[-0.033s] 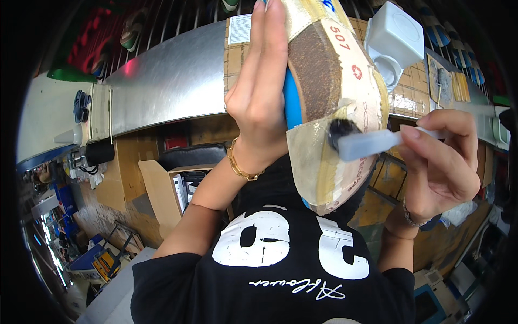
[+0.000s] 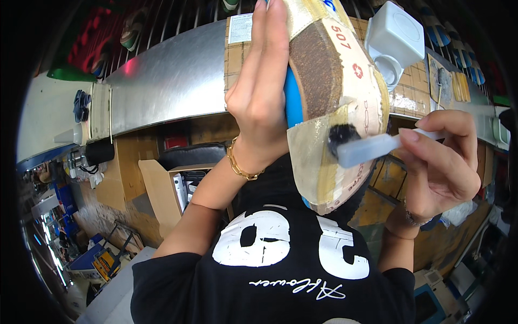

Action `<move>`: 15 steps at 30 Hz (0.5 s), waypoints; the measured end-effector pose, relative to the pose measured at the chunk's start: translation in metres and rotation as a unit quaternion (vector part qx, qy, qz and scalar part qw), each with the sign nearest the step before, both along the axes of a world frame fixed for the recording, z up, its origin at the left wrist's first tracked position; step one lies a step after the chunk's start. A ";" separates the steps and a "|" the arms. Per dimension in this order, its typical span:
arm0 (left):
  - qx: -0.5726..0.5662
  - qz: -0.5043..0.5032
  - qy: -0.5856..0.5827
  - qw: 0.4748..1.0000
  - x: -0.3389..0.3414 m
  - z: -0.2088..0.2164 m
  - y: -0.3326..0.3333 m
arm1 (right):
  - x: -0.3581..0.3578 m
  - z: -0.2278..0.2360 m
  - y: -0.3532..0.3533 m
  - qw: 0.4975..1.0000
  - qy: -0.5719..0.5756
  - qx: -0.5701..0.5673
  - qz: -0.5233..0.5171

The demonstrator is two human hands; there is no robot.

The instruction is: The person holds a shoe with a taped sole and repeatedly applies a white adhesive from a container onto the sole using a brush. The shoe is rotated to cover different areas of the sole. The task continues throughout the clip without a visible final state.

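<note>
The shoe (image 2: 353,81) has a rough, matt brown panel (image 2: 317,70) and, toward six o'clock, a glossy, film-like patch (image 2: 309,154); the brush handle (image 2: 366,150) is smooth, translucent plastic; the ten-o'clock surface (image 2: 167,81) is shiny metal.

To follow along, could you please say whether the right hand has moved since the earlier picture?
No, not noticeably: the right hand keeps its place relative to the white plastic container.

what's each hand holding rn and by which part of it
The left grip has the shoe by its blue left side, thumb hidden; the right grip pinches the brush by the thin end of its handle.
</note>
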State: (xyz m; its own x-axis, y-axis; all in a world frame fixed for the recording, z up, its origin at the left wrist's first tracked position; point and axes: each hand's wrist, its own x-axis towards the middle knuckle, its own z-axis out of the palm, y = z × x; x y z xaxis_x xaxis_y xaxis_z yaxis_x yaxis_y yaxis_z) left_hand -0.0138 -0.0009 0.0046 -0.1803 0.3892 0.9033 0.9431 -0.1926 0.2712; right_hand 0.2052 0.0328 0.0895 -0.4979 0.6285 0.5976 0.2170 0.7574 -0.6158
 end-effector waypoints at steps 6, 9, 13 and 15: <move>-0.026 -0.039 -0.023 0.999 -0.002 0.001 -0.005 | 0.004 -0.003 0.004 0.999 -0.013 -0.012 0.037; -0.040 -0.053 -0.031 0.997 -0.003 0.001 -0.007 | 0.006 -0.001 0.007 0.997 -0.033 -0.006 0.070; -0.067 -0.060 -0.053 0.995 -0.004 0.001 -0.009 | 0.007 0.006 0.005 0.993 -0.040 -0.043 0.105; -0.081 -0.058 -0.065 0.993 -0.004 0.001 -0.010 | 0.005 0.007 -0.001 0.990 -0.001 -0.100 0.095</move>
State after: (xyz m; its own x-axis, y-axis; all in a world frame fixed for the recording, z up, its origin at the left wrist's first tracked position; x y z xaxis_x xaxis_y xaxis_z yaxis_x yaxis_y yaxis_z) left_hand -0.0182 -0.0106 0.0059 -0.2360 0.5533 0.7988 0.8721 -0.2420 0.4253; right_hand 0.2106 0.0323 0.0962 -0.6201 0.6287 0.4693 0.0832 0.6475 -0.7575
